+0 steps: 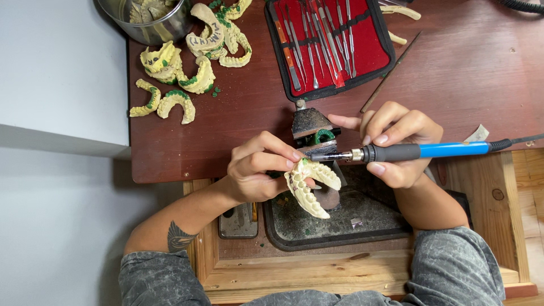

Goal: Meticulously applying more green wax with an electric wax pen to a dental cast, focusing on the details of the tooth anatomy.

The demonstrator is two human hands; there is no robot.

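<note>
Dental cast [310, 187], a pale yellow horseshoe arch of teeth, sits pinched in the left hand [258, 170], thumb and fingertips clamped on its upper end, so that it hangs over the dark tray [340, 218] set in the wooden drawer [362, 266] at the near edge of the desk. The right hand [399, 147] grips an electric wax tool [419, 151] with a black and blue handle; its fingers are wrapped tight round the black grip, and the metal tip points left, touching or just short of the cast's top, I cannot tell which. The tool's cord runs off toward the right edge. Just behind the two hands stands a small dark block [310, 124] with a green ring [324, 136] on it, near the front edge of the brown desk [464, 73].

Farther back, near the middle of the far edge, lies an open red tool case [328, 45] holding a row of slim metal instruments. One thin loose rod [391, 72] lies slanted just right of it. Toward the far left corner, several more yellow casts [181, 68] with green wax are scattered in a heap, beside a steel bowl [150, 22] that holds others.
</note>
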